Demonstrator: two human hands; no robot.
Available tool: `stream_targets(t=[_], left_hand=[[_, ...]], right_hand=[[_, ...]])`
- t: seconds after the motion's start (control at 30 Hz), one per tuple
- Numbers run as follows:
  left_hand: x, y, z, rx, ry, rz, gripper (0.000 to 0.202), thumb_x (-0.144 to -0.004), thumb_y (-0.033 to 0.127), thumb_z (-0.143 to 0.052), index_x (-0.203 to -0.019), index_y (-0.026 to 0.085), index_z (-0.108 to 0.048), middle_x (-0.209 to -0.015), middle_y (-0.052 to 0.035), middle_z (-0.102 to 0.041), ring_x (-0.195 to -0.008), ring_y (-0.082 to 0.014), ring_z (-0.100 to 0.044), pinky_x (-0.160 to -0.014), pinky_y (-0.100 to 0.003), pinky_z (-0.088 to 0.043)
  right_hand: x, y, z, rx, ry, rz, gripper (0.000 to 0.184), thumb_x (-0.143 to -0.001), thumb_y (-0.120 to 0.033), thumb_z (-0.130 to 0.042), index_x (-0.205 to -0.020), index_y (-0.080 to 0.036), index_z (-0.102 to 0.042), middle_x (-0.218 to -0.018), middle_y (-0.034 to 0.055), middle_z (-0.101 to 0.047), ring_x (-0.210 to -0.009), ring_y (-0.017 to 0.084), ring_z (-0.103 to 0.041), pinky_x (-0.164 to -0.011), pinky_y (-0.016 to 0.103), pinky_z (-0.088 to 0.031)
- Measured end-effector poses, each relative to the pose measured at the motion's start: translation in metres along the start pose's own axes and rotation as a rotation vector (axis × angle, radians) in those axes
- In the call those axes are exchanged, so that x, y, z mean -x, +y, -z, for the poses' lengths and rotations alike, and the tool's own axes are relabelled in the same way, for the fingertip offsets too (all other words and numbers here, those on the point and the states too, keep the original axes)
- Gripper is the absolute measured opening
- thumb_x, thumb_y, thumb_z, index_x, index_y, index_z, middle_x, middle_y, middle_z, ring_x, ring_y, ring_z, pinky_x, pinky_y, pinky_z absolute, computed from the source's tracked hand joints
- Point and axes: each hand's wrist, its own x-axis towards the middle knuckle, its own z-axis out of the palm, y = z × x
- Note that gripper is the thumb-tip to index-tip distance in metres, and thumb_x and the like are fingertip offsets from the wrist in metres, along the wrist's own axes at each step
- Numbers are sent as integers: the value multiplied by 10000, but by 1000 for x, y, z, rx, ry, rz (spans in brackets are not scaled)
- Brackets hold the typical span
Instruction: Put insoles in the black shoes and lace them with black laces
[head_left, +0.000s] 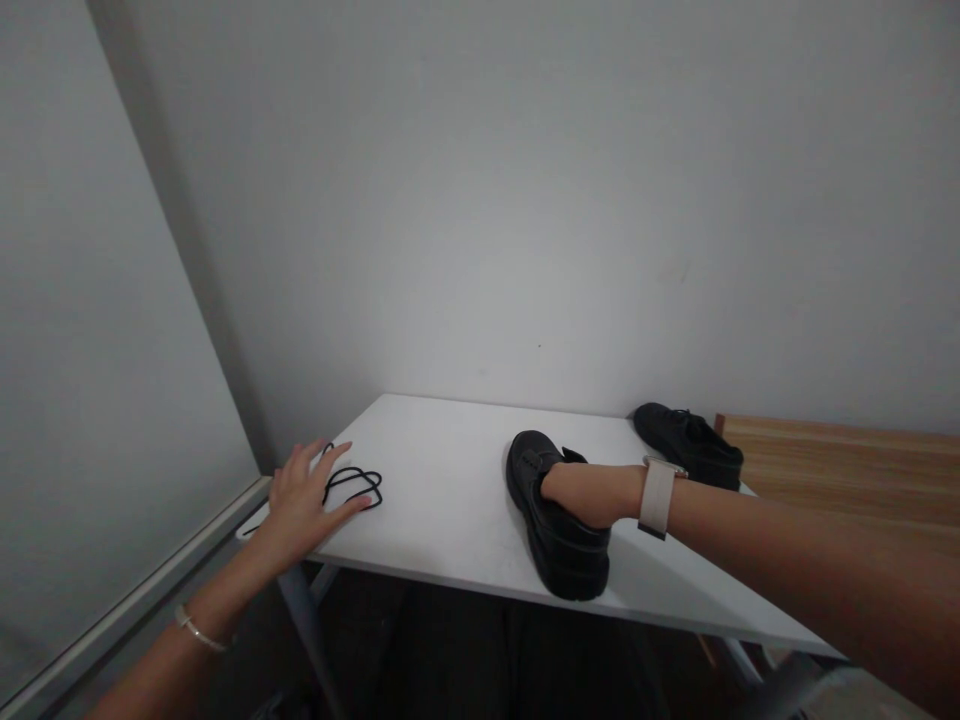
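My left hand is over the left end of the white table, fingers spread, at a black shoelace that lies in loose loops. Part of the lace is hidden behind the hand. My right hand reaches into the opening of a black shoe near the table's front edge, its toe pointing to the wall. The fingers are inside the shoe and hidden, so their grip does not show. A second black shoe, with a lace in it, stands at the table's back right.
The white table stands against a grey wall. A wood-grain surface is beyond its right end. At the left is a pale panel with a ledge along its foot. Table legs show below.
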Motion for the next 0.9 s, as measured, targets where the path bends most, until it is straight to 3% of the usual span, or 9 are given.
stream_targets(t=[0.1,0.17,0.27,0.37,0.47,0.53,0.63,0.73,0.9], left_hand=[[14,31,9,118,161,-61,670,-825,581,-538,-1389,228,-453,-1541,-171,-287,-1475,-427,-138,-1165,-641,-183],[26,59,14,258,203,-169,591,-860,534,-538,-1370,244,-462,-1540,-149,-297,-1490,-357,-155,-1205,-574,-187],[48,116,12,519,-38,-304,540,-877,468,-571,-1383,329,-445,-1533,-103,-350,-1474,-302,-250,-1218,-529,-238],[65,182,-2,784,-296,-321,898,-780,422,-721,-1523,316,-228,-1606,-131,-202,-1492,-316,-202,-1223,-528,-242],[69,239,-23,932,-354,-194,1255,-597,387,-880,-1557,247,-83,-1643,-138,62,-1511,-365,3,-1227,-561,-170],[68,264,-36,974,-296,-113,1260,-557,330,-901,-1548,246,-126,-1638,-125,131,-1508,-368,43,-1233,-544,-144],[67,279,-48,1037,-183,-52,1139,-628,208,-818,-1538,249,-133,-1645,-117,71,-1515,-334,33,-1239,-521,-131],[71,279,-54,1072,-129,-43,1076,-641,168,-770,-1524,232,-159,-1644,-125,-7,-1519,-316,0,-1242,-518,-128],[75,274,-64,1139,-91,-34,714,-615,236,-806,-1275,225,-535,-1635,-97,-126,-1498,-364,-144,-1217,-565,-207]], right_hand=[[9,4,4,-16,79,-37,210,-762,-60,-520,-803,-165,-697,-845,145,-736,-734,222,-665,-604,305,-435],[16,10,9,-50,157,-65,123,-745,-109,-543,-758,-167,-650,-758,88,-703,-646,174,-605,-560,273,-385],[22,18,16,-116,311,-131,41,-758,-183,-560,-740,-181,-596,-721,49,-668,-611,144,-543,-553,257,-343],[23,20,18,-178,442,-192,71,-805,-229,-540,-782,-179,-584,-757,55,-671,-648,150,-554,-592,258,-351],[21,16,12,-209,550,-226,112,-850,-241,-492,-815,-177,-577,-773,54,-657,-669,155,-552,-617,266,-357],[23,11,9,-226,636,-242,136,-877,-254,-461,-820,-182,-561,-753,38,-630,-655,151,-535,-612,268,-354],[30,2,12,-289,854,-231,156,-904,-272,-432,-793,-196,-512,-680,-6,-563,-602,134,-498,-570,258,-346],[38,-11,30,-349,1222,-216,206,-926,-300,-434,-746,-208,-477,-599,-45,-469,-536,114,-440,-514,244,-328],[23,-57,62,-153,1876,-96,93,-933,-231,-486,-855,-197,-522,-736,-11,-532,-658,126,-503,-611,263,-403]])
